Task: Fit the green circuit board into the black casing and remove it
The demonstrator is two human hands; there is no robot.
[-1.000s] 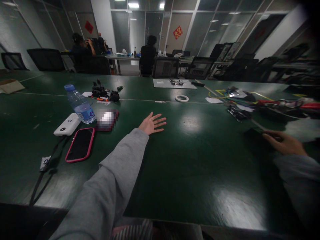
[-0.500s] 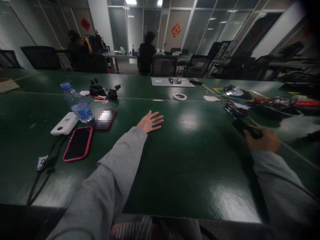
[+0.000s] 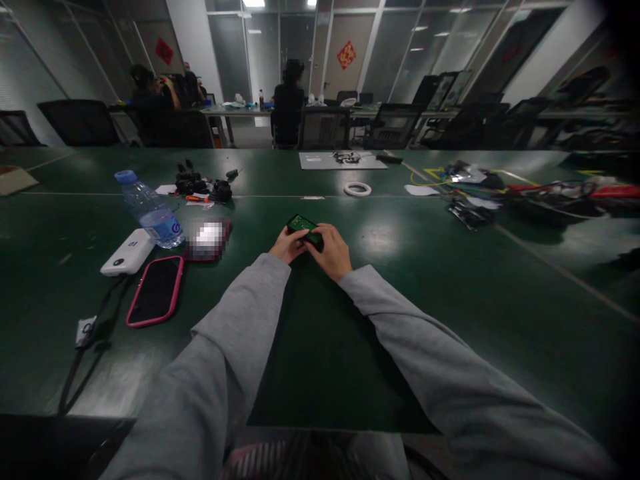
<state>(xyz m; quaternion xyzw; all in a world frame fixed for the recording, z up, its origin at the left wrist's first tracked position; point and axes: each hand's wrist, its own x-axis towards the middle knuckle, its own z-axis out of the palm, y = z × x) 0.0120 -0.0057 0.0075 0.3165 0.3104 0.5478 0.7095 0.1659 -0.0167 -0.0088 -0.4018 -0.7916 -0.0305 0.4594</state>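
Both hands (image 3: 313, 247) together, fingers curled.

Small green circuit board (image 3: 303, 228): flat rectangular piece with dark edges, green face up and tilted a bit toward the camera. Sits low over the dark green table, mid-table. Detail on the face too small to make out.

Long dark green tables (image 3: 450, 293) ran across the room. Black office chairs (image 3: 80, 122) stood behind them. Glass partition walls (image 3: 400, 47) carried red paper decorations (image 3: 347, 55). Ceiling light panels (image 3: 254, 3) glowed overhead.
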